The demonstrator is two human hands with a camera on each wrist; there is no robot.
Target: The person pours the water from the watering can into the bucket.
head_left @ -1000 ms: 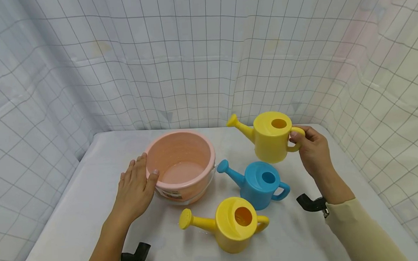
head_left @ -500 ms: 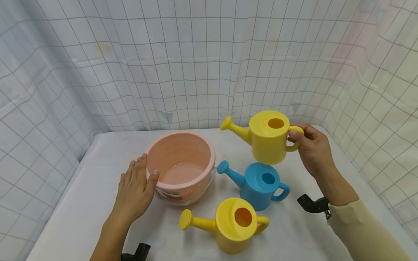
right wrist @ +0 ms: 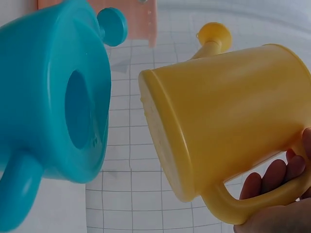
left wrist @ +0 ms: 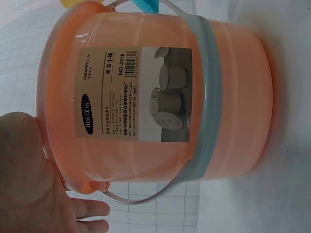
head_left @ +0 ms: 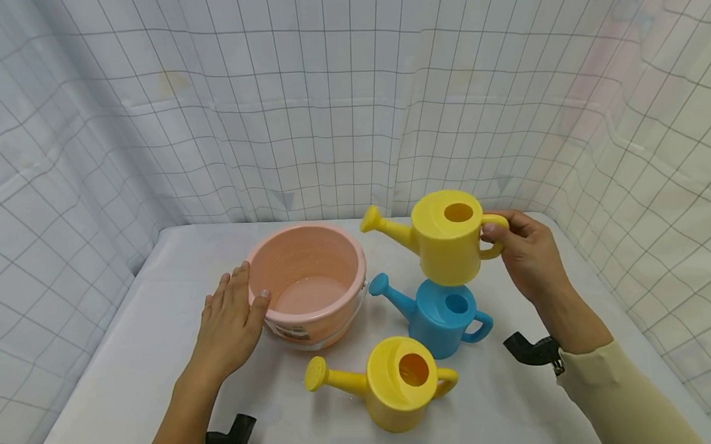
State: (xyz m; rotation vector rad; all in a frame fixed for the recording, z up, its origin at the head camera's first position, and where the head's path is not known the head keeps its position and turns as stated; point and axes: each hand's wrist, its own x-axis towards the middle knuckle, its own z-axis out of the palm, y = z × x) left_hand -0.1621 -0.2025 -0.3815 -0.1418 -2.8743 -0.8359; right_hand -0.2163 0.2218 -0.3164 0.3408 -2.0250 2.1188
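My right hand (head_left: 530, 254) grips the handle of a yellow watering can (head_left: 448, 244), which is held up off the table behind a blue watering can (head_left: 442, 321). Its spout points left toward a pink bucket (head_left: 336, 322). In the right wrist view the raised yellow can (right wrist: 233, 116) hangs apart from the blue can (right wrist: 29, 92), with my fingers (right wrist: 274, 177) curled round the handle. My left hand (head_left: 229, 323) rests with straight fingers against the bucket's left rim. The left wrist view shows the bucket (left wrist: 238, 97) with a paper label (left wrist: 112, 107) and a folded-down bail handle.
A second yellow watering can (head_left: 399, 392) stands nearest the front, its spout to the left. White cloth covers the table (head_left: 123, 364). Gridded white curtain (head_left: 350, 103) closes off the back and both sides. Some water lies in the bucket's bottom.
My right hand has carried the raised yellow watering can left, toward the bucket, and slightly nearer the front. The left hand, bucket and other cans have stayed put.
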